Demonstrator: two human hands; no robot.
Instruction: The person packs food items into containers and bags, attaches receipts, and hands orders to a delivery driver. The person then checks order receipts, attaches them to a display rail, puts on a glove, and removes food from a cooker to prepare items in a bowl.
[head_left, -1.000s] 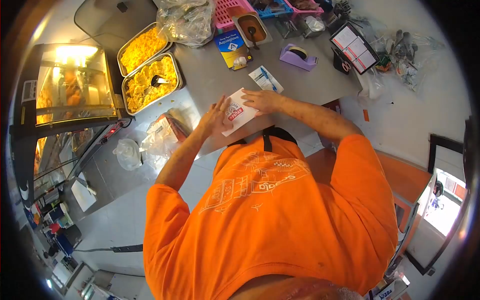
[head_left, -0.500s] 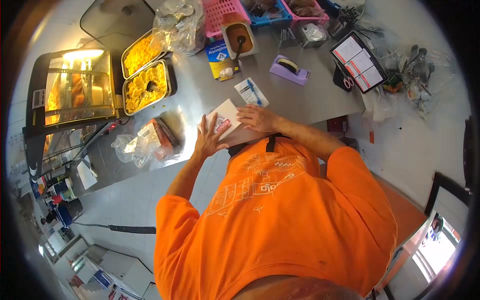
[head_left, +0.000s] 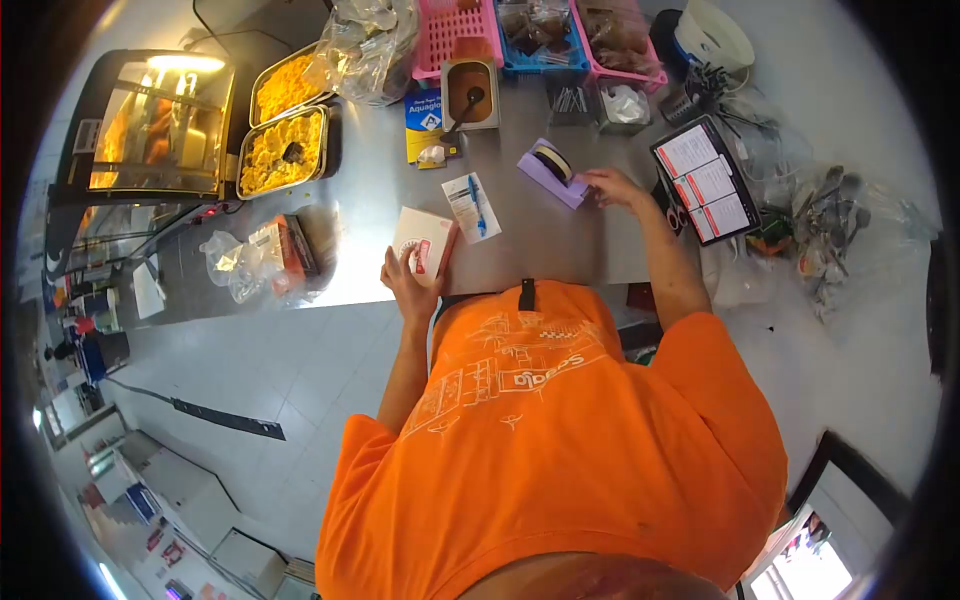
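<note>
My left hand [head_left: 408, 284] grips the near end of a small white cardboard box [head_left: 424, 238] with a red printed label. The box lies at the front edge of the steel counter, its lid closed. Over to the right, my right hand [head_left: 617, 189] reaches to the front end of a purple tape dispenser [head_left: 550, 178]. Its thumb and fingertips are pinched at the loose end of the tape roll [head_left: 552, 162]. The strip between them is too small to see clearly. Between the hands lies a printed slip [head_left: 464, 208] with a blue pen [head_left: 477, 205] on it.
A tablet [head_left: 705, 180] and scissors [head_left: 677, 213] stand at right. Behind are a sauce pan [head_left: 486, 112] with a ladle and coloured baskets [head_left: 457, 35]. Trays of yellow food [head_left: 282, 155], a lit warmer cabinet [head_left: 150, 120] and an orange box [head_left: 292, 247] are at left.
My right hand has left the box and moved right to the tape dispenser, which is now turned more steeply. My left hand has shifted to the box's near end, and the box stands more upright in view.
</note>
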